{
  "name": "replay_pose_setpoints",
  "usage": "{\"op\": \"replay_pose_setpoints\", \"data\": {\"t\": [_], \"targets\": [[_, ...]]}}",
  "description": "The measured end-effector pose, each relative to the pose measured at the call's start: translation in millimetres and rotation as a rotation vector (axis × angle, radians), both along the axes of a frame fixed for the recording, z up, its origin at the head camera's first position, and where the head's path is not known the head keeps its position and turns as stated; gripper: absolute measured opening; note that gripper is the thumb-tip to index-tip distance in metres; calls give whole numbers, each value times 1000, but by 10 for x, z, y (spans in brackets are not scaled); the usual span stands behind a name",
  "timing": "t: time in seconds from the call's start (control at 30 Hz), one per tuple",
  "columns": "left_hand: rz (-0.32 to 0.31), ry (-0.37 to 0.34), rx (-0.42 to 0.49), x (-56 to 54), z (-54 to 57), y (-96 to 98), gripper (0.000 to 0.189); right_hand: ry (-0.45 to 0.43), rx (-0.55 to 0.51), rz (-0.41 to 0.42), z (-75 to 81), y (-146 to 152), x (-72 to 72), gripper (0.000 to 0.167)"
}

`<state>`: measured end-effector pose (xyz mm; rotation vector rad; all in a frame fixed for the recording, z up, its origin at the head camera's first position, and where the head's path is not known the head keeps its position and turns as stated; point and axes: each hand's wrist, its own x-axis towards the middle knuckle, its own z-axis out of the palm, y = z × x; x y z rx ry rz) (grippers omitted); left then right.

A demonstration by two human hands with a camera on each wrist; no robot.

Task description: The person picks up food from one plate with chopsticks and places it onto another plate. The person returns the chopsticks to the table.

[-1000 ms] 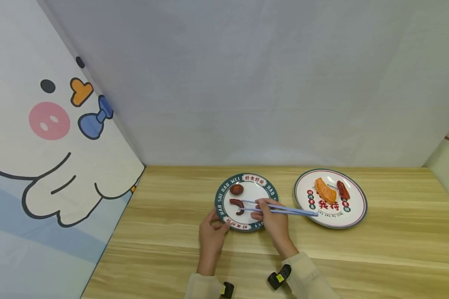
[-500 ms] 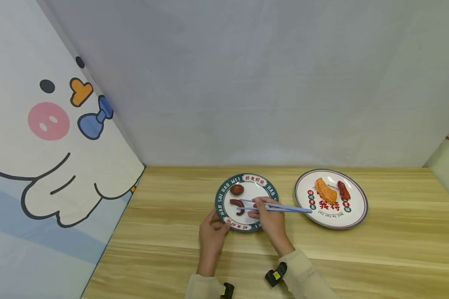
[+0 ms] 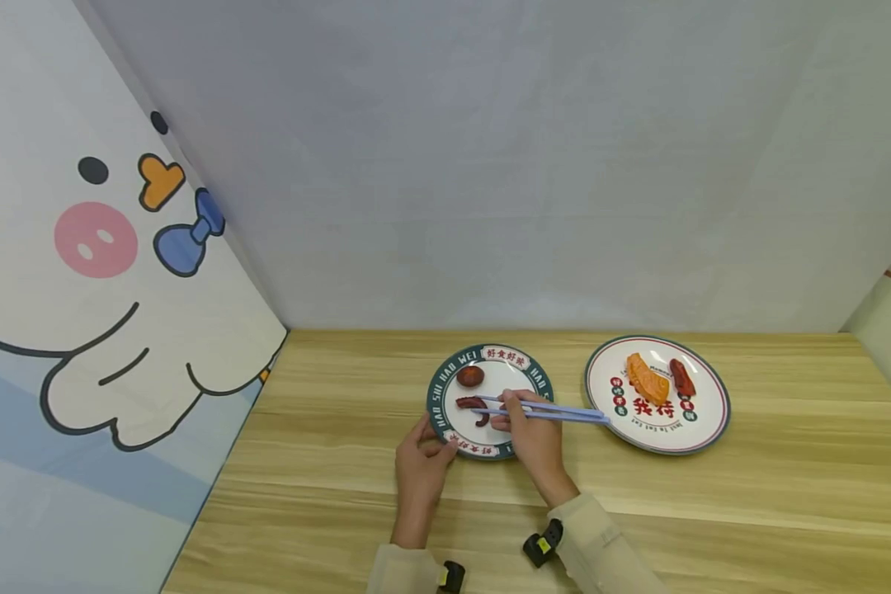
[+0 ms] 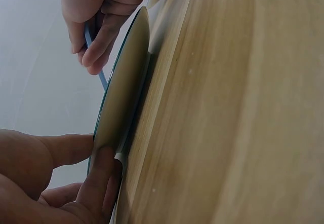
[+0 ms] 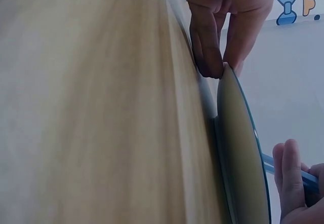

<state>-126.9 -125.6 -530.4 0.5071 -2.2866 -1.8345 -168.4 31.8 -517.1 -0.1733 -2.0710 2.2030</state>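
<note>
curved piece point(image 3: 468, 403) slightly turned, chopsticks point(image 3: 581, 417) gripped by the right hand point(image 3: 538, 445) were best squeezed evenly, the green-rimmed plate point(image 3: 436, 396) pinched by the left hand point(image 3: 420, 466).

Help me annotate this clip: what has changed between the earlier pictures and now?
The right hand and chopsticks have moved slightly left. The curved piece has turned a little, its lower end now farther right; I can't tell whether the chopsticks pinch it. Neither hand let go of anything. The left hand gripping the left plate, the round piece and the right plate stayed put.
</note>
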Motion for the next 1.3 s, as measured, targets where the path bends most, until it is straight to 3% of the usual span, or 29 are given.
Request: {"op": "replay_pose_setpoints", "data": {"t": [0.3, 0.8, 0.9, 1.13, 1.3], "targets": [[0, -16, 14, 5, 23, 4, 66, 30, 55, -72, -15, -48, 1, 26], [12, -20, 30, 0, 30, 7, 67, 38, -42, -152, -12, -37, 40, 26], [9, -21, 27, 2, 30, 4, 67, 22, -46, -144, -8, -27, 43, 25], [9, -22, 16, 7, 28, -7, 66, 48, -29, -43, 32, 4, 30, 21], [9, -24, 18, 8, 23, -3, 66, 51, 14, -62, 40, -3, 14, 26]]}}
